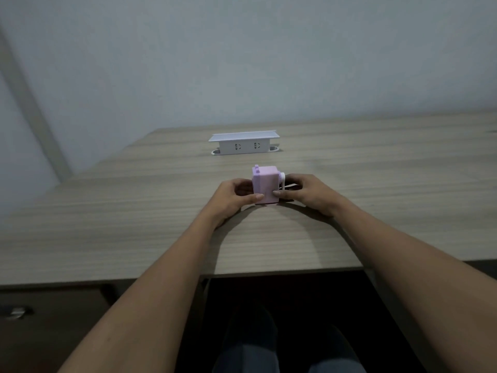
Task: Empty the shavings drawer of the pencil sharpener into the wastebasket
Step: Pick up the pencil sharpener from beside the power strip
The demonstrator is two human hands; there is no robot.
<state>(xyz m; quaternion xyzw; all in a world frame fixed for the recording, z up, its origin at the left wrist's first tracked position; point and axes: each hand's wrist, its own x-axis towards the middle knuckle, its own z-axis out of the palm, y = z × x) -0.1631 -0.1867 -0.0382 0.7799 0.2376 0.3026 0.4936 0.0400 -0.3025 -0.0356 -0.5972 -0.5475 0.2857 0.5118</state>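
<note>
A small pink-purple pencil sharpener [265, 181] with a white crank on its right side stands upright on the wooden desk [134, 211]. My left hand [231, 196] grips its left side, thumb across the lower front. My right hand [306, 193] holds its right side beside the crank, thumb pressed on the lower front edge. The shavings drawer cannot be told apart from the body. No wastebasket is in view.
A white pop-up socket box [243, 144] stands on the desk behind the sharpener, near the wall. The desk's front edge runs close to me; below it are a dark drawer front with a metal knob [17, 312] at left and my knees.
</note>
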